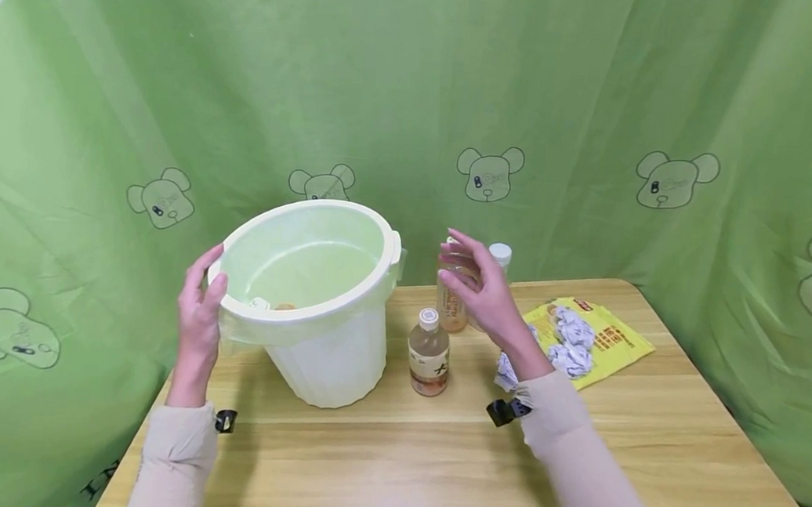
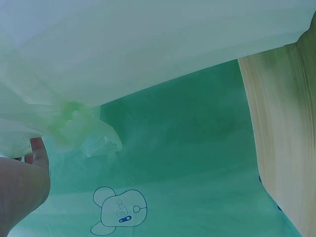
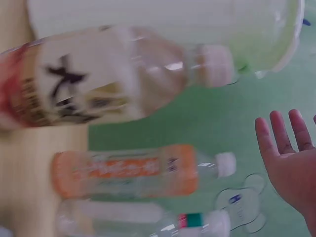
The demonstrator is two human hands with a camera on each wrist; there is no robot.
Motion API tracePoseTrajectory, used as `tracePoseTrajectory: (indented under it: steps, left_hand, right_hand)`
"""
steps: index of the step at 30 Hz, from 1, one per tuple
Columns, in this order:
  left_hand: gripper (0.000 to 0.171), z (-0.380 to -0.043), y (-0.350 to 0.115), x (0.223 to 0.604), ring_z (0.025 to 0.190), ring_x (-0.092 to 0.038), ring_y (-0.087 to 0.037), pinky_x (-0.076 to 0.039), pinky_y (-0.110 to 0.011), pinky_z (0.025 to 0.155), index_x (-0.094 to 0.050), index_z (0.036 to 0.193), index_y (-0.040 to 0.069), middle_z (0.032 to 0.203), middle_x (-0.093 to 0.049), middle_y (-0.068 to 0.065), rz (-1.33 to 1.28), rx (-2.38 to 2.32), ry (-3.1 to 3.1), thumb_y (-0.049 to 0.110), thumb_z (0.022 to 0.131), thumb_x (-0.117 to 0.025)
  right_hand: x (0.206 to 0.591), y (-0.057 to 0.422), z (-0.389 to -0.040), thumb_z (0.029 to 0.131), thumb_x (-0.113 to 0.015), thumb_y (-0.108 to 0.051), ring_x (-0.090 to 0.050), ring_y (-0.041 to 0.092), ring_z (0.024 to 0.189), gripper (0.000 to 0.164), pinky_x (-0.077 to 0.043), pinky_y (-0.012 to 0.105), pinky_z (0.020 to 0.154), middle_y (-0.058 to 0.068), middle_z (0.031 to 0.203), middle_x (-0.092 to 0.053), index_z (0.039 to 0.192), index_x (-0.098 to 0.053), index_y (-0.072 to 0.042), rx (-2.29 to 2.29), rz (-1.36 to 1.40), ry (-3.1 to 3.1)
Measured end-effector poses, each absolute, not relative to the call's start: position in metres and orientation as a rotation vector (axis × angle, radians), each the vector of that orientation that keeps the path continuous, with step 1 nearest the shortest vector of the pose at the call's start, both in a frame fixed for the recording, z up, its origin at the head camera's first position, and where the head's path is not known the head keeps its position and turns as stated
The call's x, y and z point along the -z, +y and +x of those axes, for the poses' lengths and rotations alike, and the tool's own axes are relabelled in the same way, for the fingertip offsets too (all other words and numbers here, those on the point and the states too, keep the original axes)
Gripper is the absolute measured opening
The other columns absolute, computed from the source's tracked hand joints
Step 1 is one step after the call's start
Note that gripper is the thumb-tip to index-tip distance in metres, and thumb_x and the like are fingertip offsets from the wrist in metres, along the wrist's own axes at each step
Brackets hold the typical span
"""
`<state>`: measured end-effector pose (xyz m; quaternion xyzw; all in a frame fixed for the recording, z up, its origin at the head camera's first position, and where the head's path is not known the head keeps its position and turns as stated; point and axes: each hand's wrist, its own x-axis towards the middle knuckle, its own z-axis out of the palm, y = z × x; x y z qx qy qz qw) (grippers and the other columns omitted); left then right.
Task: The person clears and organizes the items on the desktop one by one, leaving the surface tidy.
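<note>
A white trash bin (image 1: 331,358) lined with a thin translucent bag (image 1: 248,330) leans on the table, its mouth tipped toward me. My left hand (image 1: 200,310) holds the left side of its rim, thumb and fingers at the edge. Inside, low against the near wall, a white cap (image 1: 259,304) and something orange show. Spread and loosely bent, the fingers of my right hand (image 1: 481,290) hold nothing. Behind that hand stands an orange-labelled bottle (image 3: 123,170). Nearer to me is a small brownish drink bottle (image 1: 429,357) with a white cap, upright beside the bin.
Another clear bottle (image 3: 143,217) with a white cap stands behind my right hand. Farther right, crumpled paper balls (image 1: 573,340) lie on a yellow packet (image 1: 619,343). A green curtain (image 1: 401,127) hangs behind the wooden table (image 1: 334,468).
</note>
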<state>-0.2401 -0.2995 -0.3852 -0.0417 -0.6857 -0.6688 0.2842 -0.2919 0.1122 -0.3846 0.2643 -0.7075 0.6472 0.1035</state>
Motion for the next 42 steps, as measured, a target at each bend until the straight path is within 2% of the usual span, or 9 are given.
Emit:
tracePoseTrajectory:
  steps: [4,8,15,22,31,35,42]
  left_hand:
    - [0.050,-0.240,-0.299,0.384,0.110,-0.061,-0.025,-0.062,-0.018,0.084,-0.057,0.147,0.019,0.147,-0.049,-0.006,-0.109,1.793,-1.824,0.033,0.099,-0.061]
    - [0.050,-0.239,-0.299,0.383,0.112,-0.060,-0.024,-0.062,-0.018,0.085,-0.058,0.147,0.020,0.147,-0.049,-0.006,-0.106,1.791,-1.820,0.033,0.099,-0.061]
    - [0.050,-0.239,-0.298,0.383,0.114,-0.060,-0.024,-0.061,-0.018,0.086,-0.057,0.147,0.020,0.148,-0.048,-0.006,-0.101,1.791,-1.831,0.032,0.099,-0.061]
    - [0.049,-0.239,-0.298,0.382,0.109,-0.061,-0.025,-0.062,-0.018,0.083,-0.058,0.146,0.019,0.147,-0.049,-0.006,-0.100,1.802,-1.822,0.032,0.099,-0.062]
    - [0.049,-0.238,-0.297,0.383,0.109,-0.061,-0.025,-0.063,-0.019,0.083,-0.058,0.146,0.020,0.147,-0.049,-0.006,-0.096,1.814,-1.821,0.033,0.099,-0.062]
    - [0.050,-0.238,-0.298,0.383,0.110,-0.061,-0.025,-0.062,-0.019,0.084,-0.058,0.146,0.020,0.148,-0.048,-0.005,-0.097,1.813,-1.821,0.033,0.099,-0.062]
    - [0.050,-0.240,-0.298,0.384,0.114,-0.060,-0.024,-0.061,-0.018,0.088,-0.058,0.147,0.019,0.149,-0.047,-0.005,-0.101,1.809,-1.811,0.031,0.098,-0.062]
  right_hand:
    - [0.411,0.118,-0.291,0.099,-0.065,-0.004,-0.049,0.043,0.138,0.068,-0.040,0.060,0.120,0.025,0.151,-0.049,0.159,-0.034,-0.007,-1.925,0.816,-2.141]
    - [0.434,0.122,-0.289,0.099,-0.066,-0.008,-0.045,0.046,0.142,0.073,-0.037,0.062,0.122,0.024,0.156,-0.043,0.162,-0.030,-0.013,-1.960,0.846,-2.240]
    - [0.464,0.126,-0.284,0.098,-0.071,-0.017,-0.042,0.041,0.147,0.080,-0.035,0.058,0.125,0.019,0.161,-0.038,0.164,-0.027,-0.023,-1.978,0.826,-2.423]
    - [0.479,0.125,-0.281,0.093,-0.078,-0.028,-0.037,0.040,0.150,0.088,-0.030,0.062,0.125,0.013,0.167,-0.032,0.164,-0.026,-0.027,-1.875,0.805,-2.585]
    - [0.488,0.124,-0.281,0.086,-0.084,-0.025,-0.038,0.044,0.148,0.097,-0.038,0.060,0.122,0.018,0.163,-0.036,0.163,-0.026,-0.013,-1.836,0.788,-2.672]
    - [0.491,0.124,-0.283,0.084,-0.086,-0.027,-0.041,0.043,0.147,0.095,-0.040,0.061,0.120,0.016,0.158,-0.044,0.161,-0.032,-0.016,-1.778,0.781,-2.709]
    - [0.494,0.123,-0.284,0.089,-0.082,-0.028,-0.047,0.040,0.142,0.082,-0.044,0.060,0.117,0.014,0.152,-0.051,0.158,-0.038,-0.018,-1.714,0.786,-2.728]
